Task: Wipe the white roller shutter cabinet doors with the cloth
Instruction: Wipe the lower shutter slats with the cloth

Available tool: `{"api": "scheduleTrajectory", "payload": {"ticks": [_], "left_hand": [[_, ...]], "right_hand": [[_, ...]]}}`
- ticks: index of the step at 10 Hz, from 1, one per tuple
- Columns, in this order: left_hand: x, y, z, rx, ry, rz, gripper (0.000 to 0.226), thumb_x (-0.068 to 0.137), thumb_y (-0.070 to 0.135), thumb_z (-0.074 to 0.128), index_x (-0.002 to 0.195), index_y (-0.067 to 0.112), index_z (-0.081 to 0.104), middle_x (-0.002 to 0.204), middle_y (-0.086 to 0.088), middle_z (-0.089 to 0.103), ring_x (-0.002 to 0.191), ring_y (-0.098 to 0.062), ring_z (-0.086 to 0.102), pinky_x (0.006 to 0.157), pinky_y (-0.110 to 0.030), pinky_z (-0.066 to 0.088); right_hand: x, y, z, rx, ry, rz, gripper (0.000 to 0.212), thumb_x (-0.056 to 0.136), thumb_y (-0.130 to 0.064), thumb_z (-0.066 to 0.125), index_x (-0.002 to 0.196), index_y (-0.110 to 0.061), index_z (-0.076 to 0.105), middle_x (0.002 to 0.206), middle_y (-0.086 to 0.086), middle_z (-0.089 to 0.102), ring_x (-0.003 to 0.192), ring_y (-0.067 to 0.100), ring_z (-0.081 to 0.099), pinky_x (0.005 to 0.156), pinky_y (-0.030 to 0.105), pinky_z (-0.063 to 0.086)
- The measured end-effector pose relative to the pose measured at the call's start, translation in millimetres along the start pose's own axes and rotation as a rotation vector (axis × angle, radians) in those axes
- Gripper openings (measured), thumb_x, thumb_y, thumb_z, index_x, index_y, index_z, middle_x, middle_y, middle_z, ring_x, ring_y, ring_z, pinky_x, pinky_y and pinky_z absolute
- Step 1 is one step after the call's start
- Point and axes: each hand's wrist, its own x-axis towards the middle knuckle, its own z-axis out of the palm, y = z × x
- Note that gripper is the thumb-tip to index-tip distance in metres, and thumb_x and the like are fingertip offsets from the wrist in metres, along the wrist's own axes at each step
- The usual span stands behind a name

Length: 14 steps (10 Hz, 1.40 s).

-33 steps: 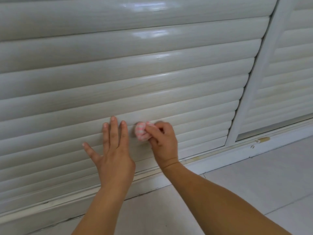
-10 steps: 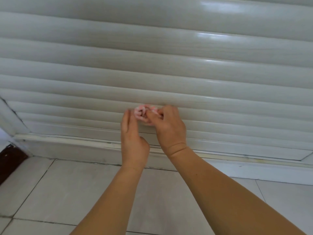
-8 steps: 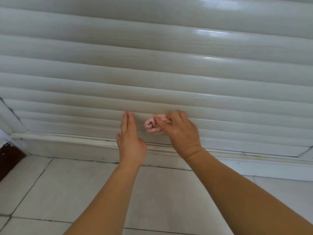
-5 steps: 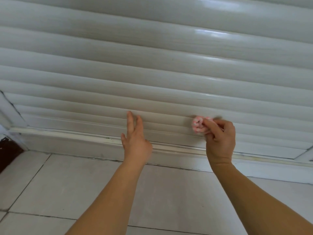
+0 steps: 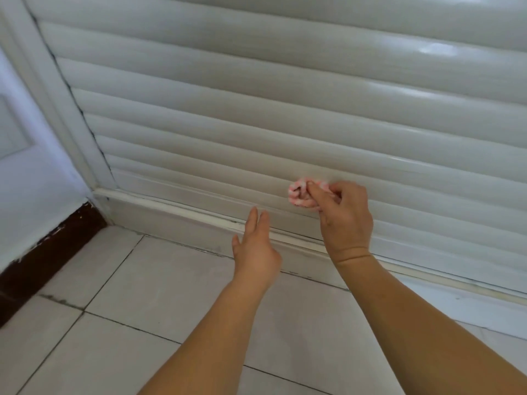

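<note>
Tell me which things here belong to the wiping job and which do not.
Job: pink cloth, gripped by the right hand; white shutter door; left hand, open near the bottom rail.
Not job: tiled floor; dark skirting; white wall.

The bunched pink cloth [image 5: 299,195] lies against the white slatted shutter door [image 5: 285,109], right of the left hand [image 5: 255,252], above the tiled floor [image 5: 142,295].

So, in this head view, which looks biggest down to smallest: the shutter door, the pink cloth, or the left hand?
Largest to smallest as they appear:
1. shutter door
2. left hand, though it sits nearer the camera
3. pink cloth, partly hidden in the right hand
</note>
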Motion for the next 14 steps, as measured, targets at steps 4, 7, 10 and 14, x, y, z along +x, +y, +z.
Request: {"api": "scheduleTrajectory", "payload": {"ticks": [4,7,10,14], "left_hand": [[6.0,2.9,-29.6,-0.004,0.0,0.001,0.076,0.084,-0.007,0.038,0.149,0.019,0.009,0.157,0.005,-0.008,0.142,-0.01,0.015,0.117,-0.038,-0.002],[20.0,-7.1,-38.1,-0.04,0.036,-0.003,0.076,0.083,-0.005,0.041,0.148,0.022,0.012,0.157,0.005,-0.004,0.142,-0.006,0.013,0.117,-0.041,0.001],[31.0,-24.6,-50.8,-0.119,0.091,-0.125,0.074,0.085,-0.006,0.038,0.149,0.017,0.008,0.158,0.003,-0.002,0.142,-0.007,0.011,0.117,-0.038,0.003],[29.3,-44.5,-69.5,-0.263,0.162,-0.255,0.072,0.086,-0.006,0.037,0.149,0.018,0.01,0.157,0.003,0.004,0.138,-0.017,0.024,0.117,-0.038,0.005]], "right_hand": [[9.8,-35.1,-0.9,-0.112,0.095,-0.223,0.024,0.09,-0.032,0.059,0.11,-0.021,0.069,0.097,-0.007,0.053,0.089,0.003,0.038,0.062,0.022,0.04],[-0.7,-41.9,39.3,-0.181,-0.132,-0.305,0.029,0.07,-0.009,0.082,0.096,-0.012,0.071,0.084,0.012,0.056,0.084,0.026,0.05,0.054,0.03,0.044],[40.9,-71.5,46.4,-0.347,0.132,-0.776,0.033,0.071,-0.008,0.055,0.099,-0.013,0.074,0.076,0.011,0.058,0.072,0.027,0.042,0.049,0.029,0.043],[69.1,-128.2,65.6,-0.311,0.145,-0.782,0.039,0.071,-0.01,0.042,0.094,-0.013,0.073,0.078,0.01,0.058,0.073,0.028,0.046,0.046,0.026,0.038]]}}
